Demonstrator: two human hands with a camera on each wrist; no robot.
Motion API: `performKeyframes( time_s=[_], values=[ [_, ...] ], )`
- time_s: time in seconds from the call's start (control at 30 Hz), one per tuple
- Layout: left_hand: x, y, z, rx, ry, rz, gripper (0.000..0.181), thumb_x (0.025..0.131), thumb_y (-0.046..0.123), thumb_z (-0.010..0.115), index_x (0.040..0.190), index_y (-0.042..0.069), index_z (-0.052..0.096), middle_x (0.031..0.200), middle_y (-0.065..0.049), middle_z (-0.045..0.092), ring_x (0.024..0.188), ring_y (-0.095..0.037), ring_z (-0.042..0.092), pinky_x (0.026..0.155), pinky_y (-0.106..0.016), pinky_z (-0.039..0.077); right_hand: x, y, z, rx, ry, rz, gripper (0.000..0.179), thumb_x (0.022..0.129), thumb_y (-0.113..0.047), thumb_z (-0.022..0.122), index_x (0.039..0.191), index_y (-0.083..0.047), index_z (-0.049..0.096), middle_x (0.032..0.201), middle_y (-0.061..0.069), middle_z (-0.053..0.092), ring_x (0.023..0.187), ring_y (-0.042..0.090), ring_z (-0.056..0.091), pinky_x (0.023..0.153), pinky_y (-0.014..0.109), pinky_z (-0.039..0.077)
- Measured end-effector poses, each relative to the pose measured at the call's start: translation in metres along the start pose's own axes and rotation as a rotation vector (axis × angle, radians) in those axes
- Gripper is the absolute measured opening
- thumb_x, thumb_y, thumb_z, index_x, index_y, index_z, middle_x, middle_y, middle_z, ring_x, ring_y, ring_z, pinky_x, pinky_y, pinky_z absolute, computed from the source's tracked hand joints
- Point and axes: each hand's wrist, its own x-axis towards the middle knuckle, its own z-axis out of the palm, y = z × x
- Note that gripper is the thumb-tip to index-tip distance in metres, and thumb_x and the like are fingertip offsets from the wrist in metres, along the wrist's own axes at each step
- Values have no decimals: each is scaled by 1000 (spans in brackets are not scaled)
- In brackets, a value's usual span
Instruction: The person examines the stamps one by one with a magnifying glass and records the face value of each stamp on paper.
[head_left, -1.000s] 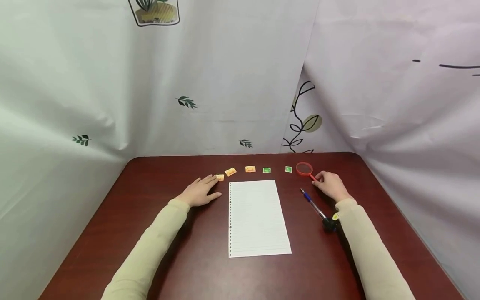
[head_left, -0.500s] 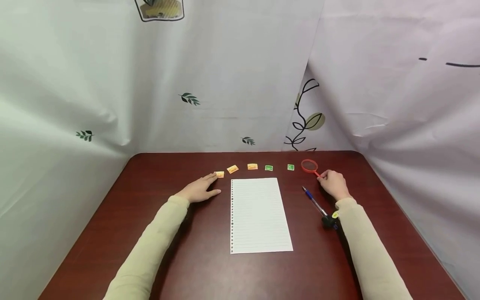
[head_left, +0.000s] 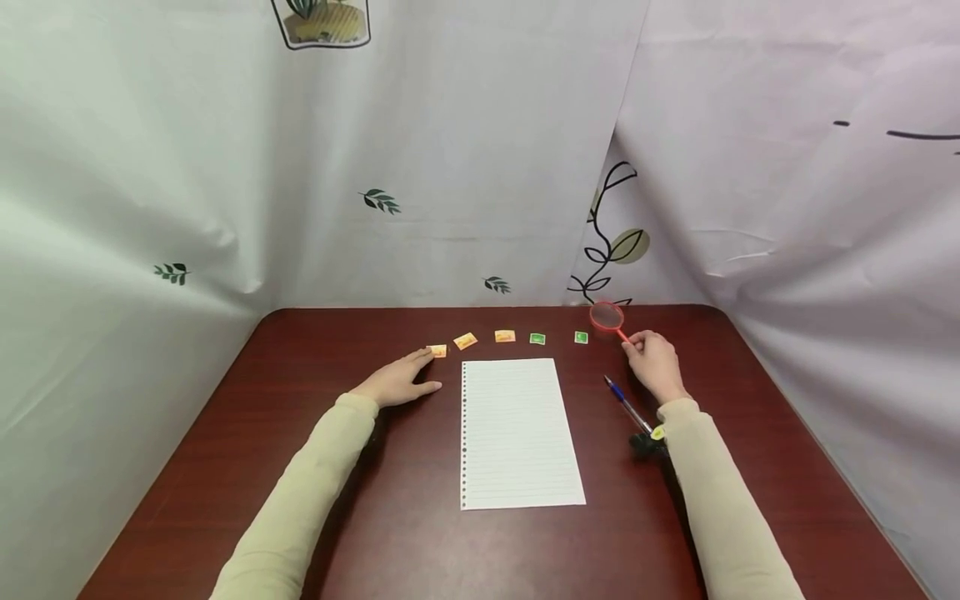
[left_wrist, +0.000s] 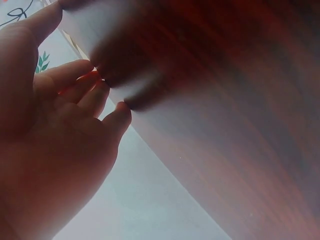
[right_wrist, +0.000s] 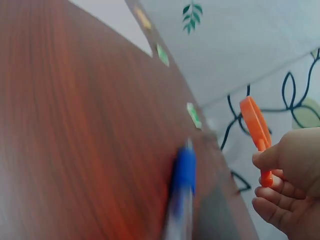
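My right hand (head_left: 655, 363) pinches the handle of a red magnifying glass (head_left: 607, 317), raised over the far right of the table; the right wrist view shows the magnifying glass (right_wrist: 256, 122) held between thumb and fingers. Under that wrist lies a blue pen (head_left: 627, 402), its tip pointing away. My left hand (head_left: 397, 382) rests on the table with fingers straight, fingertips at the leftmost orange stamp (head_left: 439, 352). Rightward in the row come two more orange stamps (head_left: 465, 341), then a green stamp (head_left: 537, 339) and another green stamp (head_left: 581, 337) near the lens.
A lined, hole-punched sheet of paper (head_left: 521, 433) lies mid-table between the arms. The dark red wooden table (head_left: 420, 550) ends at a white patterned curtain (head_left: 450, 150) behind and on both sides. A dark wrist camera (head_left: 645, 446) sits below my right sleeve.
My right hand has lifted the magnifying glass off the table and moved it slightly left. The left hand stays by the leftmost stamp. The head view has shifted a little.
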Motion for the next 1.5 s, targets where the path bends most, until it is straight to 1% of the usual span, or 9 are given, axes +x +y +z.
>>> performKeyframes(
  time_s=[0.13, 0.27, 0.43, 0.57, 0.8, 0.97, 1.17, 1.43, 1.5],
  values=[
    [-1, 1, 1, -14, 1, -16, 77, 100, 45, 61, 156, 0, 33, 164, -17, 26, 150, -34, 26, 117, -51, 28, 0, -19, 12, 64, 6, 31, 21, 99, -14, 65, 104, 7, 66, 91, 18, 63, 80, 30, 59, 70, 36, 44],
    [-4, 2, 1, -20, 1, -22, 77, 100, 44, 61, 156, 0, 33, 164, -17, 26, 150, -34, 27, 117, -51, 29, -2, -41, 26, 136, 3, 58, 22, 99, -15, 65, 106, 6, 67, 91, 16, 63, 78, 26, 58, 68, 33, 44],
    [-5, 1, 2, -16, 2, -22, 76, 100, 44, 60, 156, 0, 33, 164, -17, 26, 150, -34, 27, 117, -51, 29, -1, -70, 41, 200, 1, 52, 21, 99, -16, 64, 107, 4, 67, 92, 14, 64, 76, 24, 57, 66, 31, 45],
    [-3, 2, 3, -14, 6, -26, 77, 100, 45, 61, 156, 0, 33, 164, -16, 26, 150, -32, 26, 118, -49, 28, -3, -92, 53, 239, -18, 39, 22, 100, -17, 64, 108, 3, 67, 93, 13, 62, 78, 25, 58, 67, 34, 47],
    [-2, 1, 6, -19, -3, -2, 76, 101, 44, 60, 156, -1, 34, 164, -17, 26, 150, -34, 26, 117, -51, 29, -13, -122, 77, 260, -49, 2, 19, 98, -14, 67, 107, 3, 66, 94, 13, 63, 82, 25, 58, 72, 36, 48],
    [-6, -1, 7, -29, 2, -15, 76, 100, 43, 60, 156, 0, 34, 164, -17, 26, 150, -34, 26, 118, -51, 28, -22, -146, 96, 293, -49, -29, 17, 97, -14, 69, 104, 2, 68, 92, 10, 62, 81, 23, 58, 72, 34, 48],
    [-8, -1, 3, -38, 5, -17, 76, 100, 44, 60, 156, 0, 33, 164, -17, 25, 150, -34, 25, 118, -51, 27, -29, -170, 115, 307, -54, -94, 13, 96, -13, 70, 100, 0, 68, 87, 8, 61, 79, 20, 57, 72, 32, 47],
    [-5, 2, 0, -48, -1, -24, 78, 99, 45, 61, 158, 2, 31, 165, -16, 23, 151, -32, 24, 119, -50, 26, -36, -186, 132, 291, -81, -127, 12, 95, -12, 71, 97, -1, 68, 85, 5, 59, 76, 17, 56, 69, 30, 47],
    [-4, 3, -2, -53, 11, -14, 79, 99, 45, 62, 157, 1, 31, 164, -18, 24, 151, -33, 25, 118, -50, 26, -36, -187, 135, 286, -91, -136, 12, 95, -12, 71, 97, 0, 68, 86, 6, 59, 77, 18, 56, 70, 31, 47]
  ],
)
